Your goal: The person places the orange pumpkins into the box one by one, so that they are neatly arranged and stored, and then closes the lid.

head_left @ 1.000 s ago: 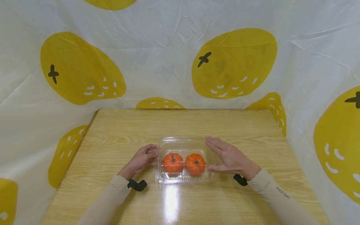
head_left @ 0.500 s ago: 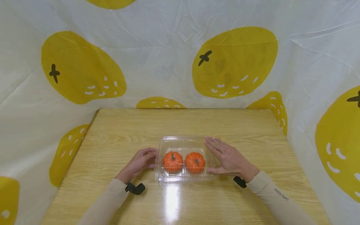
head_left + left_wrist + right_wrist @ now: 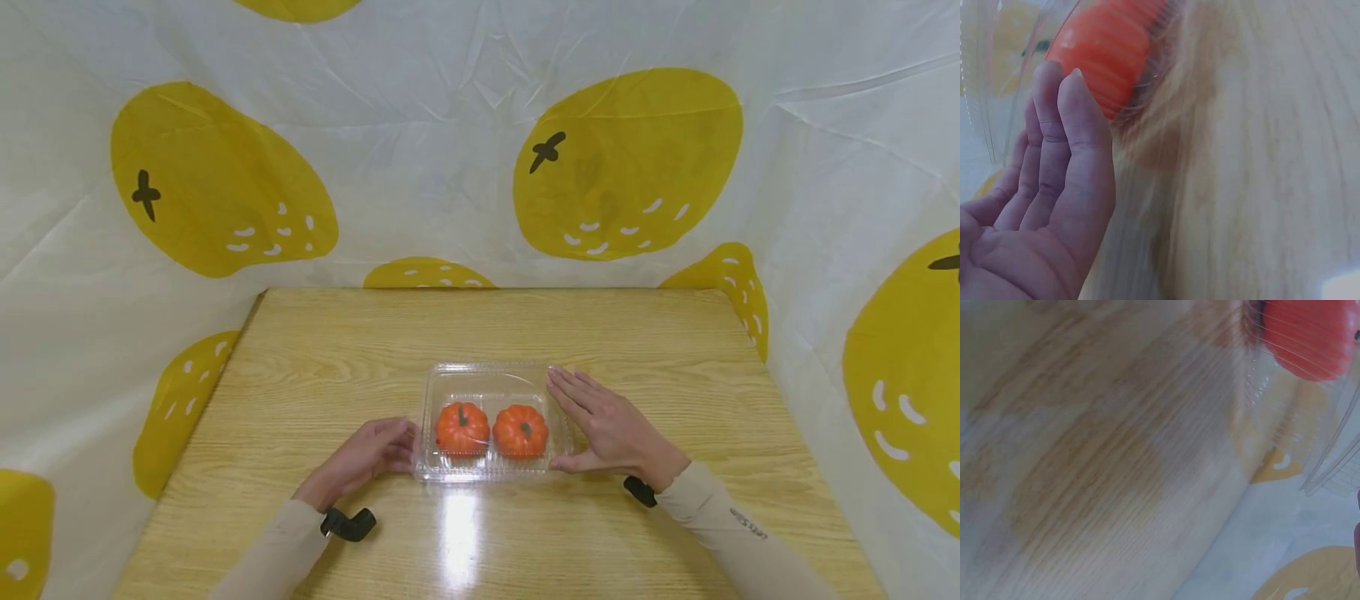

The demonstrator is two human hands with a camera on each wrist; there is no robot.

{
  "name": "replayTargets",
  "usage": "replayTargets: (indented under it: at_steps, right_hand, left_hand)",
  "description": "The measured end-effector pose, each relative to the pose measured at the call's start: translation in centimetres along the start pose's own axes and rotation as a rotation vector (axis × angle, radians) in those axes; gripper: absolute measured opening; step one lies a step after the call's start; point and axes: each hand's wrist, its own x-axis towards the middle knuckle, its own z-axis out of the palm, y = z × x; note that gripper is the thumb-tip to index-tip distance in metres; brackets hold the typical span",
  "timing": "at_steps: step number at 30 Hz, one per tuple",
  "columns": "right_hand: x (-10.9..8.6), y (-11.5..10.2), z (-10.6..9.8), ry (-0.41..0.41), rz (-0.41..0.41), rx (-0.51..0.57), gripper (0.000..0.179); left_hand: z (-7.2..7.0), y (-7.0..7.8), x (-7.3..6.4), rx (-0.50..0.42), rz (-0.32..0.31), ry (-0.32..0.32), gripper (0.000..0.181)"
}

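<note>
A clear plastic clamshell box point(image 3: 491, 383) lies near the middle of the table, holding two small orange pumpkins with green stems. The left pumpkin point(image 3: 462, 430) and the right pumpkin point(image 3: 521, 432) sit side by side, seen through the plastic. My left hand point(image 3: 367, 458) is at the box's left side, fingertips right at its wall; in the left wrist view its fingers point(image 3: 1054, 144) are gently bent, with nothing in the palm. Along the right side, my right hand point(image 3: 611, 429) rests with straight fingers and spread thumb. Only a sliver of that hand shows in the right wrist view.
The wooden table point(image 3: 480, 325) reaches back to a white curtain point(image 3: 427, 183) with large yellow fruit prints, which also hangs at both sides. Each wrist carries a black strap piece, and a bright light reflection lies in front of the box.
My left hand has slid a little toward me along the box's left side, its fingers less curled. My right hand and the box have stayed nearly in place.
</note>
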Motion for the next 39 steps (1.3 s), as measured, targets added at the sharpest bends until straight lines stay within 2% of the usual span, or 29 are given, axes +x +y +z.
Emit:
replayTargets:
  at_steps: [9, 13, 20, 24, 27, 31, 34, 37, 39]
  right_hand:
    - [0.1, -0.2, 0.3, 0.012, 0.005, -0.029, 0.11]
    - [0.2, -0.4, 0.3, 0.016, 0.011, -0.037, 0.11]
    - [0.3, -0.6, 0.4, 0.017, 0.023, -0.036, 0.11]
    - [0.1, -0.8, 0.4, -0.004, 0.052, -0.02, 0.109]
    - [-0.4, -1.2, 0.1, -0.054, 0.15, 0.08, 0.105]
    - [-1.5, -2.2, -0.5, -0.117, 0.396, 0.285, 0.094]
    - [-2.2, -3.0, -0.8, -0.108, 0.576, 0.416, 0.078]
    - [-2.8, -3.6, -0.7, -0.1, 0.71, 0.537, 0.06]
    - [-3.2, -3.8, -0.7, -0.126, 0.783, 0.632, 0.051]
  left_hand:
    - [0.1, -0.4, -0.4, 0.063, 0.033, -0.148, 0.01]
    - [0.3, -0.5, -0.4, 0.118, 0.042, -0.171, 0.016]
    - [0.2, -0.6, -0.2, 0.133, 0.053, -0.184, 0.018]
    - [0.2, -0.7, -0.2, 0.161, 0.058, -0.204, 0.025]
    - [0.3, -0.8, -0.1, 0.168, 0.049, -0.221, 0.032]
    - [0.5, -1.1, 0.0, 0.184, 0.058, -0.235, 0.038]
    - [0.6, -1.2, -0.1, 0.197, 0.063, -0.23, 0.039]
    - [0.5, -1.5, -0.1, 0.194, 0.055, -0.225, 0.04]
    - [0.5, -1.7, -0.1, 0.187, 0.057, -0.226, 0.04]
